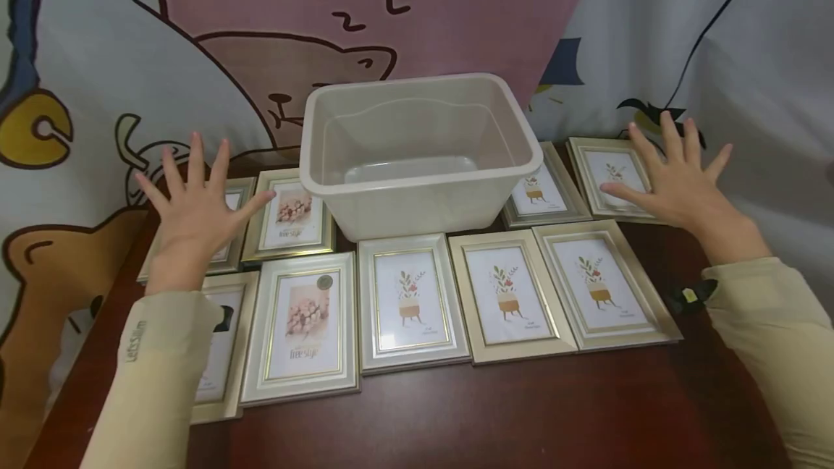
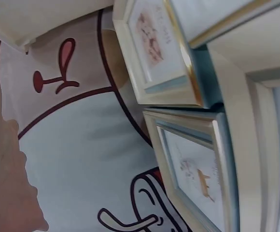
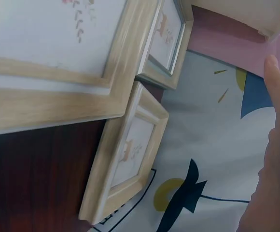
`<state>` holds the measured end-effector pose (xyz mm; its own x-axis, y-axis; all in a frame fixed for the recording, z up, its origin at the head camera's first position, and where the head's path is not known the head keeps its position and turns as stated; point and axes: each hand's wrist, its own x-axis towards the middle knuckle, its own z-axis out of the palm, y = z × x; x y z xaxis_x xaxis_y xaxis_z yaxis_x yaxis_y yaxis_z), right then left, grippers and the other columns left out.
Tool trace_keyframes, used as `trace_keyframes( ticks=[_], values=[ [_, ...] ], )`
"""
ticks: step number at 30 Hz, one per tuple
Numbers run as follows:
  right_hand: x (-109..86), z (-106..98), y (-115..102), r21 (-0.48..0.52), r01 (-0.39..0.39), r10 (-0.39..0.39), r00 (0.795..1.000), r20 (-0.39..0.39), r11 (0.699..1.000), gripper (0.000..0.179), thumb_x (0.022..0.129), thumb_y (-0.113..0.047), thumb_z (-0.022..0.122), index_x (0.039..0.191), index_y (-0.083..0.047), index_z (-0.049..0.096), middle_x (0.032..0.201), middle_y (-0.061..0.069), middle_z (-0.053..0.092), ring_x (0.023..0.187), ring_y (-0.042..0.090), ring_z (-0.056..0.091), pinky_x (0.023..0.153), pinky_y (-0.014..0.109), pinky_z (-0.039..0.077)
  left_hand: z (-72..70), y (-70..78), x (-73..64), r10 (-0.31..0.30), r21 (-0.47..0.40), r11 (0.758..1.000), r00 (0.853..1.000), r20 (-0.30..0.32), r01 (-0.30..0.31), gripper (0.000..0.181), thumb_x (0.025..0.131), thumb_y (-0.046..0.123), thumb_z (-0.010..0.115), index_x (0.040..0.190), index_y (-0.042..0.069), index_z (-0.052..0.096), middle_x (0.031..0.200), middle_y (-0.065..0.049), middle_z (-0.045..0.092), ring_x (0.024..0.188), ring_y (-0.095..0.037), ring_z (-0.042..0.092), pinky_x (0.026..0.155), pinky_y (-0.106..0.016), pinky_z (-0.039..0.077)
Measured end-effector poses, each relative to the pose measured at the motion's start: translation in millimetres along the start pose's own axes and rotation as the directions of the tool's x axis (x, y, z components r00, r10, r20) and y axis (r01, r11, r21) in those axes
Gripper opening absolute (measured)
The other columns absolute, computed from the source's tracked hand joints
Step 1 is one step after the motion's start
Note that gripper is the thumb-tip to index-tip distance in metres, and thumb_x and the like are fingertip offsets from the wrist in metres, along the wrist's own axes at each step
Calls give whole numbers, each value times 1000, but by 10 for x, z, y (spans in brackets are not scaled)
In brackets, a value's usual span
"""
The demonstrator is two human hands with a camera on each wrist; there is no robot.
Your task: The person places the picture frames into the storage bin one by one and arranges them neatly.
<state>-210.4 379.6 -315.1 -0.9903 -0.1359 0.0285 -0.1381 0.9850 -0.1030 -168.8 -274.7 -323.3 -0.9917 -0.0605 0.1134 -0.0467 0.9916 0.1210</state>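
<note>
My left hand [image 1: 195, 219] is spread wide in the air above the left-hand picture frames, holding nothing. Across the table, my right hand [image 1: 684, 183] is likewise splayed, over the cream picture frame [image 1: 589, 201] at the far right. Between them stands a beige plastic bin [image 1: 417, 205] with nothing visible inside. A row of picture frames lies in front of it, among them a silver-white frame [image 1: 367, 310] with a plant print and another with a pink flower print [image 1: 306, 324]. In the left wrist view, two frames [image 2: 171, 193] lie near the wall cloth.
The dark reddish wooden table [image 1: 417, 418] shows in front of the frames. Behind hangs a cartoon-printed cloth [image 1: 456, 13], close to the bin. A black cord [image 1: 710, 24] runs down the cloth at the right. A dark strap [image 1: 693, 295] sits beside the right sleeve.
</note>
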Motion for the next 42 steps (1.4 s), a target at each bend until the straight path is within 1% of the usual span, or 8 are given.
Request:
trace_keyframes(
  ticks=[7, 14, 18, 22, 24, 28, 34, 42],
  values=[
    [-15, -4, 53, 20, -6, 6, 1000, 2, 1000, 99, 92, -72, 45, 159, -26, -12, 163, 12, -30, 148, 45, -29, 97, 86, -22, -148, 57, -41, 4, -32, 999, 999, -40, -5, 103, 85, 88, 24, 160, 26, -10, 165, -3, -25, 150, -42, -26, 111, -77, -18],
    [-45, 50, 102, 26, -3, 3, 1000, -6, 1000, 102, 92, -70, 48, 160, -24, -12, 165, 18, -23, 149, 49, -22, 98, 89, -16, -223, 135, -96, 31, -90, 995, 997, -76, -38, 100, 87, 86, 24, 160, 26, -8, 166, -2, -23, 151, -41, -23, 114, -76, -16],
    [-56, 106, 123, 46, 13, -12, 1000, -21, 999, 105, 92, -67, 52, 160, -16, -10, 165, 22, -18, 150, 51, -13, 103, 88, -3, -252, 199, -112, 53, -126, 990, 994, -97, -65, 99, 88, 85, 25, 161, 26, -6, 167, -2, -19, 153, -40, -20, 115, -74, -14],
    [-72, 196, 166, 139, 61, -55, 998, -43, 988, 104, 93, -55, 59, 160, -5, -4, 164, 29, -8, 150, 54, -1, 111, 81, 9, -264, 286, -135, 77, -164, 982, 991, -111, -95, 99, 88, 84, 26, 161, 24, -4, 168, -3, -15, 154, -39, -15, 118, -72, -12],
    [-97, 246, 187, 192, 78, -71, 997, -42, 978, 103, 93, -50, 62, 160, -3, -2, 164, 32, -5, 149, 55, 2, 113, 79, 11, -256, 342, -152, 91, -192, 975, 989, -118, -113, 99, 89, 84, 27, 161, 24, -3, 169, -3, -12, 155, -39, -12, 119, -71, -11],
    [-185, 340, 205, 242, 59, -57, 998, -13, 969, 104, 92, -47, 65, 160, -4, 1, 163, 34, -3, 147, 59, 5, 109, 81, 14, -200, 466, -175, 129, -243, 957, 983, -130, -157, 99, 89, 83, 28, 162, 21, 1, 170, -7, -6, 155, -40, -6, 120, -71, -8],
    [-283, 426, 170, 228, -5, -6, 999, 46, 974, 97, 93, -50, 63, 158, 1, 12, 161, 36, 3, 139, 66, 16, 100, 84, 22, -121, 632, -232, 165, -348, 912, 971, -174, -217, 96, 91, 81, 32, 162, 21, 8, 170, -7, 5, 156, -38, 4, 123, -68, -2],
    [-325, 462, 166, 234, -13, 0, 998, 56, 972, 86, 94, -45, 65, 148, 13, 30, 145, 46, 25, 113, 59, 47, 89, 75, 39, -29, 826, -291, 167, -465, 849, 962, -214, -250, 91, 91, 79, 37, 161, 24, 18, 168, -2, 16, 156, -29, 14, 127, -58, 5]
  ],
)
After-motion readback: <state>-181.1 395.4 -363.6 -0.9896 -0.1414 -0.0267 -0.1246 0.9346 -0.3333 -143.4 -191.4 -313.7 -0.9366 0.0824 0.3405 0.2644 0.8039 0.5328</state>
